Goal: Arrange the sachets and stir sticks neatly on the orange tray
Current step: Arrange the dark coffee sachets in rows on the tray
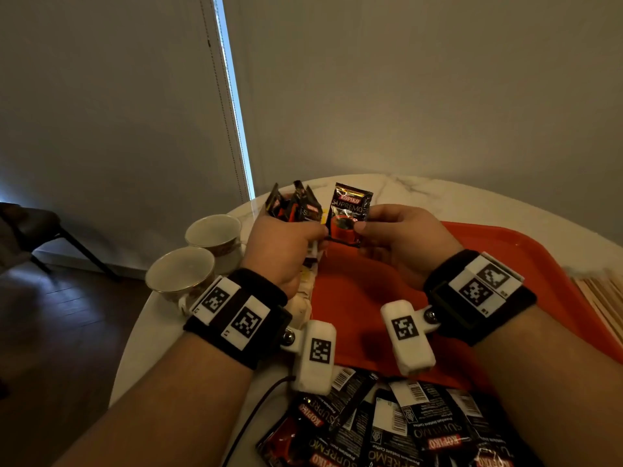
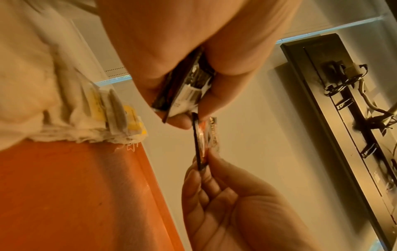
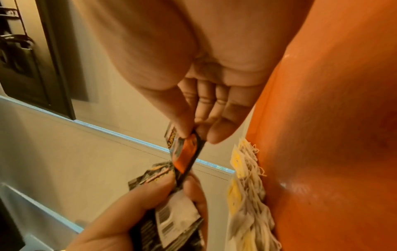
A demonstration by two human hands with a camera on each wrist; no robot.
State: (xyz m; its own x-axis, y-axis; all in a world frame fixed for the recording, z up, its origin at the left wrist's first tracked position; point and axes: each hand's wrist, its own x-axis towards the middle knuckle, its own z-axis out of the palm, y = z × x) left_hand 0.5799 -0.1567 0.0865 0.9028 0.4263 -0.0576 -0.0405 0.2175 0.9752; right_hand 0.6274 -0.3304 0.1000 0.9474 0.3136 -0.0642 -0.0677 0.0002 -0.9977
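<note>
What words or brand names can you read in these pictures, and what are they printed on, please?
"KOPIKO" and "SUPREMO": single sachet pinched by the right hand.
"KOPIKO": upside down on loose sachets nearest the camera.
Smaller print, barcodes, bundle in the left hand: unreadable.

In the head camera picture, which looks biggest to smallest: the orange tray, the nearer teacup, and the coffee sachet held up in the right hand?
1. Orange tray
2. Nearer teacup
3. Coffee sachet pinched by the right hand

The sachet sits farther from the camera, so the cup-sachet order is unsure.
</note>
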